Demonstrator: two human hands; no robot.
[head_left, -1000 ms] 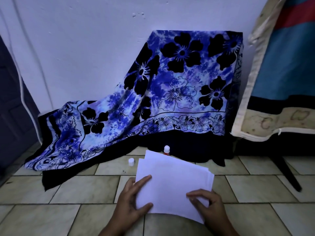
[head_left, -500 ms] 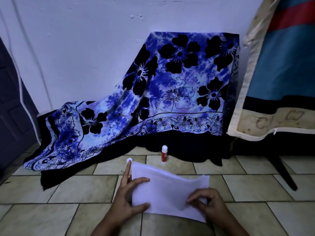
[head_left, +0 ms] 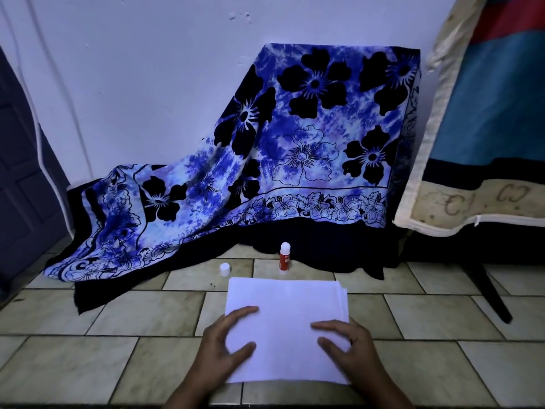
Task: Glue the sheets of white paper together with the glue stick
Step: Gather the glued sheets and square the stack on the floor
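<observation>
Pressing white paper sheets (head_left: 287, 320) flat on tiled floor (head_left: 88, 358) | left hand (head_left: 225, 346), right hand (head_left: 345, 349), fingers spread wide, gripping nothing | advice: smooth outward, edges aligned (uncapped glue stick (head_left: 285, 258) stands beyond)

Light: dim, cool bluish cast.
Brightest: white paper (head_left: 287, 326) and wall (head_left: 165, 84).
Shadows: deep under the draped cloth (head_left: 295, 149).
Edges: wide-angle bending, dark corners.
Focus: mostly sharp.

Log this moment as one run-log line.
left hand: flat on paper | right hand: flat on paper | glue stick: upright, uncapped, beyond paper | cap: on floor
</observation>
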